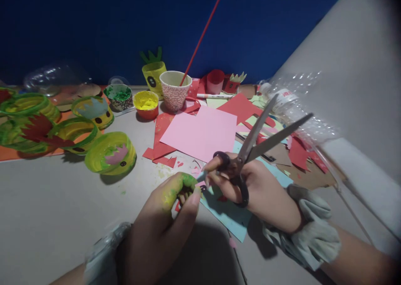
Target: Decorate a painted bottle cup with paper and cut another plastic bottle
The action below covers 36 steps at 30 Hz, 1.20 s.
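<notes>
Pink scrap [199,185]: I see it at the left hand's thumb and forefinger tips, above a blue sheet [239,226].
Left hand [156,230]: pinched on the scrap, with green and yellow paint along the forefinger.
Right hand [266,193]: closed around the scissors [242,156], fingers in the loops; its fingertips are just beside the scrap, and I cannot tell if they touch it.
Blades: spread wide, pointing up and away from me.
Pink sheet [205,132]: flat beyond the hands, overlapping red paper [161,130].
Paint: yellow in a red cup [147,113], green in a patterned cup [125,105] behind it to the left.
Tall paper cup [175,97]: a red stick [203,34] leans in it.
Yellow-green ring [109,164]: left of the hands, nearest of several, with a pink paper crown [116,155].
</notes>
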Each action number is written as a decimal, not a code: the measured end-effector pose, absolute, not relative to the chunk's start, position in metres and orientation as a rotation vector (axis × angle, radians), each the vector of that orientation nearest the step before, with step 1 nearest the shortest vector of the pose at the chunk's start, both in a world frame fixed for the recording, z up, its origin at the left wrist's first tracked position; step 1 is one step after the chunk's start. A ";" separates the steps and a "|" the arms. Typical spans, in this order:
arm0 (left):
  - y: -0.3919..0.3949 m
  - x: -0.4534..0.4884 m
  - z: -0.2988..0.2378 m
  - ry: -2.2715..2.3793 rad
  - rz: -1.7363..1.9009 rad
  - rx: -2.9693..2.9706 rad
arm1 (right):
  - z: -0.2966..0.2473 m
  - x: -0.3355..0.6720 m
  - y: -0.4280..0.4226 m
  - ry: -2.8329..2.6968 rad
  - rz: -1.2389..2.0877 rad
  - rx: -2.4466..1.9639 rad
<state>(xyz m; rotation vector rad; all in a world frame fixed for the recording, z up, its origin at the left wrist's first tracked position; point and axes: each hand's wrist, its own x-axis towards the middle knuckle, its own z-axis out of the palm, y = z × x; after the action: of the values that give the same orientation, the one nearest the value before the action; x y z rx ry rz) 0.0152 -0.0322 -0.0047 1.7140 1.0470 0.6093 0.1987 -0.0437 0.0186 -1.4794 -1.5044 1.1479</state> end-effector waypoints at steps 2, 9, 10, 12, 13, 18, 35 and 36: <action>-0.032 0.015 -0.005 1.033 0.579 1.708 | 0.020 0.198 -0.043 -1.514 1.226 -1.453; -0.031 0.015 -0.005 0.985 0.543 1.701 | 0.025 0.195 -0.043 -1.471 1.329 -1.455; -0.031 0.015 -0.005 0.986 0.545 1.700 | 0.025 0.195 -0.043 -1.468 1.344 -1.451; -0.031 0.015 -0.005 0.996 0.556 1.696 | 0.026 0.196 -0.043 -1.462 1.382 -1.443; -0.031 0.016 -0.005 1.006 0.558 1.691 | 0.025 0.196 -0.043 -1.461 1.402 -1.443; -0.031 0.016 -0.003 1.018 0.564 1.677 | 0.023 0.197 -0.045 -1.475 1.465 -1.415; -0.033 0.014 -0.004 1.060 0.704 1.715 | 0.028 0.201 -0.045 -1.562 1.374 -1.368; -0.033 0.015 -0.004 1.088 0.763 1.674 | 0.030 0.202 -0.045 -1.595 1.402 -1.329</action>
<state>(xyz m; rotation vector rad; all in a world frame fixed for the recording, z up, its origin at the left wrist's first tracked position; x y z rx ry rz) 0.0146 -0.0332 -0.0038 1.6741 1.0881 0.7626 0.2024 -0.0449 0.0299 -1.3286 -1.5948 1.4022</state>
